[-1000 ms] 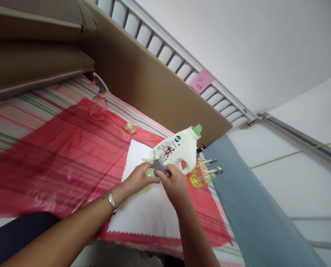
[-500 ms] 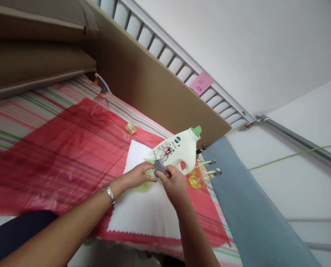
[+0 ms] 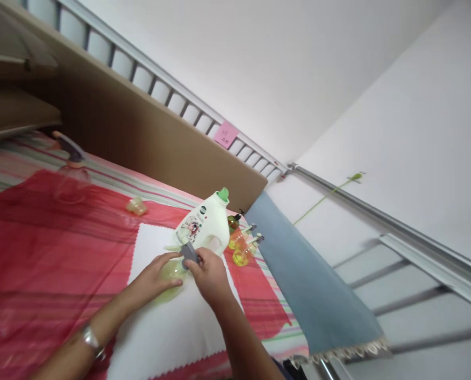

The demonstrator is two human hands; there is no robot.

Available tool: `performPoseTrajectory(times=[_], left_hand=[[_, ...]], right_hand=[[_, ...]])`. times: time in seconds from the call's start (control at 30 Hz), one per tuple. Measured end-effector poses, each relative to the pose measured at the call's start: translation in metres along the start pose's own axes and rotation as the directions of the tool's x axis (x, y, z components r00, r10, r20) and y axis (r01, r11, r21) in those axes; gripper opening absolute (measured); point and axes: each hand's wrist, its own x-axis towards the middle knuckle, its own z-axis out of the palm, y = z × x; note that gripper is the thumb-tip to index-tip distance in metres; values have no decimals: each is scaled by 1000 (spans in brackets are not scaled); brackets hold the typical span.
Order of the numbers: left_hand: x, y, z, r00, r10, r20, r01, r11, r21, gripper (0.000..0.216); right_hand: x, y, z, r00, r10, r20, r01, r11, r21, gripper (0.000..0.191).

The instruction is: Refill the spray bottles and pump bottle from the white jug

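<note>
My left hand (image 3: 153,278) wraps round a small clear yellow-green spray bottle (image 3: 171,275) standing on a white cloth (image 3: 167,327). The bottle's grey trigger head (image 3: 188,253) is gripped by my right hand (image 3: 208,274), fingers closed on it. Just behind stands a white detergent jug with a green cap (image 3: 204,226). To its right, several more small yellow spray bottles (image 3: 243,248) are grouped together.
A red sheet (image 3: 49,232) covers the striped tablecloth. On it are a clear spray bottle (image 3: 71,174) at the far left and a small yellowish cap (image 3: 136,206). A brown board (image 3: 140,148) runs behind. A blue cloth (image 3: 310,290) hangs at the right.
The view has swung right and up, so everything sits further left and lower. Both hands remain on the small bottle and its trigger head.
</note>
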Motion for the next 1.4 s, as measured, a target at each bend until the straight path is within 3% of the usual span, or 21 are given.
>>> performPoseTrajectory(times=[0.1, 0.23, 0.43, 0.57, 0.77, 0.93, 1.13, 1.4], left_hand=[[-4, 5, -8, 999, -4, 48, 1, 999, 53, 53], [-12, 5, -14, 997, -26, 77, 18, 995, 102, 53], [-19, 0, -14, 993, -72, 94, 58, 987, 152, 51], [-20, -1, -14, 990, -115, 80, 102, 983, 154, 50], [-22, -6, -11, 977, -200, 76, 192, 976, 106, 49], [-20, -5, -3, 986, -168, -16, 169, 984, 49, 44], [-17, -3, -2, 984, -172, -37, 173, 984, 47, 45], [-17, -5, 0, 988, -147, -51, 150, 987, 65, 46]], right_hand=[[-8, 13, -23, 999, 47, -25, -45, 998, 47, 8], [-25, 49, -74, 989, 145, 22, -147, 977, 153, 10], [-36, 134, -159, 960, 278, 28, -279, 947, 156, 20], [-26, 190, -189, 935, 355, -6, -352, 928, 122, 20], [2, 252, -190, 907, 422, -8, -422, 907, 14, 20], [28, 286, -175, 899, 436, 44, -434, 899, -61, 29], [41, 307, -155, 896, 429, 115, -419, 903, -100, 31], [40, 317, -151, 909, 385, 158, -373, 922, -102, 30]])
